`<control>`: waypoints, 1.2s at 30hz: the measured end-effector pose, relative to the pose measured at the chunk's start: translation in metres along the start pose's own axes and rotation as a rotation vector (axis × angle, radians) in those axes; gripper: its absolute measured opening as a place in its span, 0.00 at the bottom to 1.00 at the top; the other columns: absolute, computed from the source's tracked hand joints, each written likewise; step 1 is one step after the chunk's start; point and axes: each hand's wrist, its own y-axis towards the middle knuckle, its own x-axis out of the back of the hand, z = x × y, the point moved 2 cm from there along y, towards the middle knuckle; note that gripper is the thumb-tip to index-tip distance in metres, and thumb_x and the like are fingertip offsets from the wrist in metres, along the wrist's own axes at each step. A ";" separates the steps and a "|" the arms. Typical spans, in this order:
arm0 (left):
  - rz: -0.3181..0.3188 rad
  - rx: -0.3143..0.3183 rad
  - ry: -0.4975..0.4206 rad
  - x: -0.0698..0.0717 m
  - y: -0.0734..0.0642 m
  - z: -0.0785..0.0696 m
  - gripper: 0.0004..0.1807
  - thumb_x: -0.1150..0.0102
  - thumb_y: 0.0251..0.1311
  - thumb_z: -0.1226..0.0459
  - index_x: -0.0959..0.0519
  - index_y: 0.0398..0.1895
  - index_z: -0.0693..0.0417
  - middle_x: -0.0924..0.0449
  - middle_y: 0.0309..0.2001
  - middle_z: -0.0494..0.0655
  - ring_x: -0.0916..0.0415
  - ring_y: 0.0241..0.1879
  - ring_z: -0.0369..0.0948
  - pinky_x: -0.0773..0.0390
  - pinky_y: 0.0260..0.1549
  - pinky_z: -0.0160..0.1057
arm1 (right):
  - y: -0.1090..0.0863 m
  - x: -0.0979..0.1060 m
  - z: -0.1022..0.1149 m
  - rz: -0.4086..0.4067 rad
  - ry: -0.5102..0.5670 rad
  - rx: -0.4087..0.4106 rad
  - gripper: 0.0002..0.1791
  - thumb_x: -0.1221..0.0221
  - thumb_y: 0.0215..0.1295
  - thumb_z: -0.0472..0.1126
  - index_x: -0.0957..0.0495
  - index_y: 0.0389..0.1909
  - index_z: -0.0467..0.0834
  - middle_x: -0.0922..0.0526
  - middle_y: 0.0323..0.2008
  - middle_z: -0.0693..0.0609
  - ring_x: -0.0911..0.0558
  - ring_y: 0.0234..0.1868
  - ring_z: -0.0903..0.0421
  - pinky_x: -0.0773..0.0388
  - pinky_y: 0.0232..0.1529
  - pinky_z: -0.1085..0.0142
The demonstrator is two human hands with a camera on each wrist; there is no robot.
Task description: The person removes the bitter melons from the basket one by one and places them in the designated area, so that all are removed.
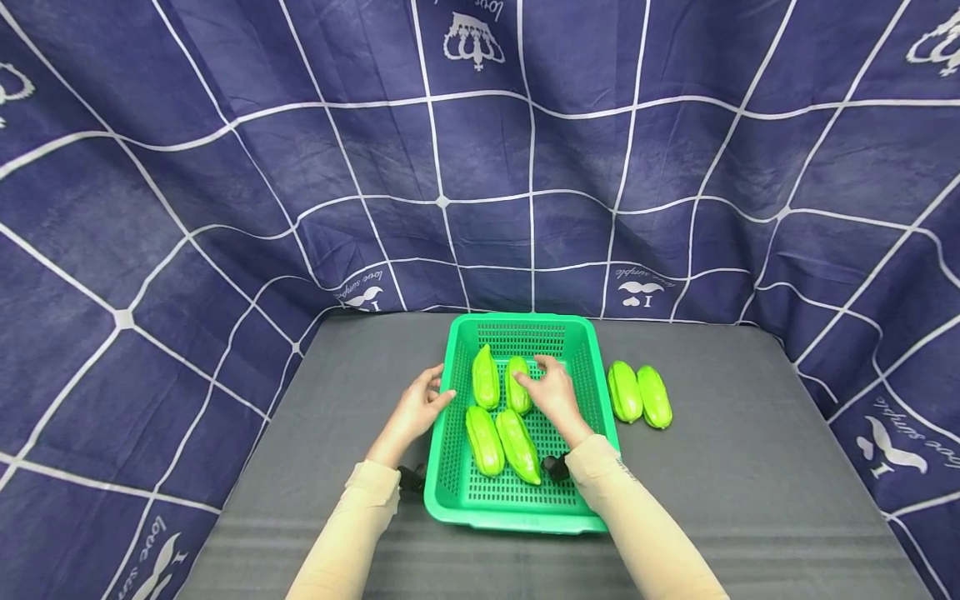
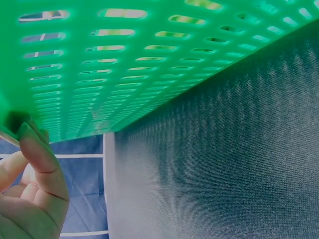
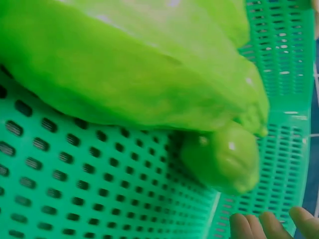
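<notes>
A green perforated plastic basket (image 1: 525,523) stands in front of me. Inside lie several glossy, light-green oblong fruits with faint ridges, including a back-left fruit (image 1: 486,382), a front-left fruit (image 1: 484,442) and a front-middle fruit (image 1: 517,446). My right hand (image 1: 557,392) is inside the basket with fingers spread, just right of the back-middle fruit (image 1: 517,387); its thumb overlaps that fruit in the head view. In the right wrist view the fingertips (image 3: 271,226) show beside the fruits, holding nothing. My left hand (image 1: 416,408) is at the basket's left rim, one fingertip touching under its edge.
Two more green fruits lie side by side on the grey cloth just right of the basket, a nearer-left one (image 1: 625,392) and a right one (image 1: 655,397). A blue curtain (image 1: 525,167) with white lines hangs behind and on both sides of the table (image 1: 750,467).
</notes>
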 end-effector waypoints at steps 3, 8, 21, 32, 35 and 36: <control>-0.005 -0.003 -0.003 0.000 0.000 -0.001 0.32 0.40 0.67 0.65 0.37 0.71 0.65 0.25 0.54 0.65 0.21 0.43 0.51 0.20 0.41 0.48 | 0.002 -0.006 -0.005 0.003 -0.044 -0.011 0.35 0.36 0.64 0.49 0.32 0.65 0.34 0.25 0.59 0.33 0.24 0.59 0.37 0.25 0.56 0.46; -0.003 -0.006 0.001 0.000 0.000 -0.002 0.32 0.40 0.67 0.65 0.38 0.72 0.65 0.24 0.54 0.65 0.21 0.43 0.51 0.20 0.40 0.48 | 0.003 -0.013 -0.009 0.007 -0.073 -0.027 0.35 0.35 0.63 0.49 0.31 0.65 0.32 0.23 0.57 0.32 0.24 0.58 0.37 0.25 0.55 0.46; 0.008 0.000 0.001 -0.001 -0.001 -0.002 0.32 0.41 0.67 0.64 0.38 0.72 0.64 0.25 0.56 0.65 0.21 0.42 0.50 0.20 0.38 0.47 | 0.002 -0.022 -0.016 0.068 -0.109 -0.082 0.37 0.34 0.63 0.46 0.35 0.66 0.30 0.26 0.59 0.29 0.26 0.61 0.34 0.27 0.58 0.45; 0.006 -0.006 0.004 -0.001 -0.001 0.000 0.33 0.41 0.67 0.64 0.38 0.72 0.64 0.25 0.55 0.65 0.21 0.39 0.48 0.21 0.35 0.43 | 0.003 -0.025 -0.019 0.073 -0.118 -0.078 0.36 0.35 0.64 0.44 0.35 0.66 0.30 0.24 0.58 0.30 0.23 0.58 0.36 0.24 0.56 0.46; 0.009 -0.004 0.012 -0.001 -0.002 0.000 0.32 0.41 0.68 0.64 0.38 0.72 0.64 0.25 0.55 0.65 0.21 0.40 0.48 0.21 0.36 0.44 | 0.003 -0.026 -0.020 0.079 -0.116 -0.096 0.36 0.35 0.64 0.44 0.35 0.67 0.31 0.24 0.58 0.31 0.23 0.58 0.36 0.24 0.55 0.46; 0.010 0.000 0.015 -0.001 -0.002 0.000 0.32 0.41 0.68 0.63 0.38 0.72 0.64 0.25 0.55 0.64 0.21 0.40 0.49 0.21 0.36 0.45 | 0.003 -0.025 -0.020 0.081 -0.116 -0.099 0.36 0.35 0.64 0.44 0.35 0.67 0.31 0.23 0.58 0.31 0.22 0.57 0.36 0.23 0.55 0.47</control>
